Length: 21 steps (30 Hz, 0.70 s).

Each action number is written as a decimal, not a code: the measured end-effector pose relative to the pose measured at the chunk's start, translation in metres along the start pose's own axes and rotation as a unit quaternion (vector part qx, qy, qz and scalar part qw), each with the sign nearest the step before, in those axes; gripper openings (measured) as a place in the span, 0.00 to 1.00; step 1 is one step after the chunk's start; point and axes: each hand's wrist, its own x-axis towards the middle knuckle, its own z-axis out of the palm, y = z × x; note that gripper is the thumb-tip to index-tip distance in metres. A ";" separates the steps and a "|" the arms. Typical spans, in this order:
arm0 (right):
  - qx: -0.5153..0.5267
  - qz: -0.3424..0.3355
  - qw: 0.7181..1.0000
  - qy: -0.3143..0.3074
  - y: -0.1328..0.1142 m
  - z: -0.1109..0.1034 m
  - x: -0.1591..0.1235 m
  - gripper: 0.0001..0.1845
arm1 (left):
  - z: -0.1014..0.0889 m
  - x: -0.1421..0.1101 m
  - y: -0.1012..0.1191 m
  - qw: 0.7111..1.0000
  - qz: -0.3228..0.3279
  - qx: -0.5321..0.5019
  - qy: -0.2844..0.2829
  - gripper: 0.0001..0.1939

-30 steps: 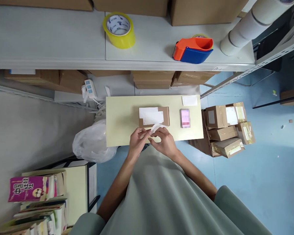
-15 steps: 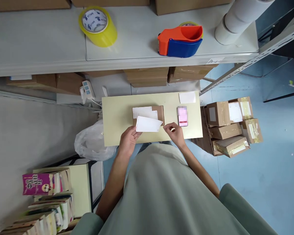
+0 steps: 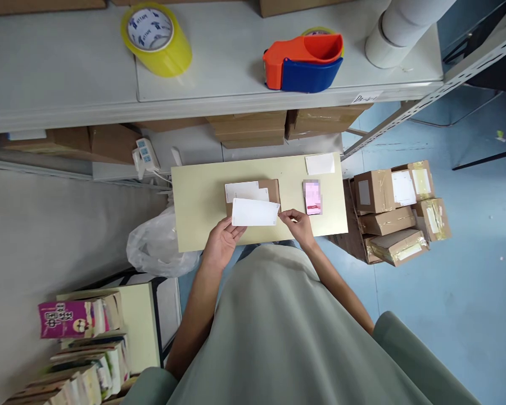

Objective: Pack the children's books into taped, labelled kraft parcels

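Observation:
A white rectangular label (image 3: 255,212), its face looking blank, is held in the air over the near side of a small cardboard box (image 3: 272,192). My left hand (image 3: 222,242) is closed on its lower left corner, with the thumb on the edge and the fingers beneath. At the other end, the fingertips of my right hand (image 3: 298,226) pinch the right edge. White paper pieces (image 3: 241,190) lie on top of the box. The box rests on a pale yellow table (image 3: 198,208), its near side partly hidden by the label.
Right of the box lie a phone (image 3: 312,197) and another white slip (image 3: 320,163). A grey shelf (image 3: 219,62) above the table bears a yellow tape roll (image 3: 164,42) and an orange-blue tape dispenser (image 3: 303,63). Taped parcels (image 3: 388,219) are piled at right, books (image 3: 84,349) at lower left.
My right fingertips have closed in on the label's right edge, and the label lies a little flatter and more level. The whole view has shifted slightly.

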 end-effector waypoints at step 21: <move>-0.043 0.013 0.999 0.005 0.013 0.012 -0.014 0.11 | -0.025 0.010 -0.028 1.000 -0.003 0.016 -0.009 0.24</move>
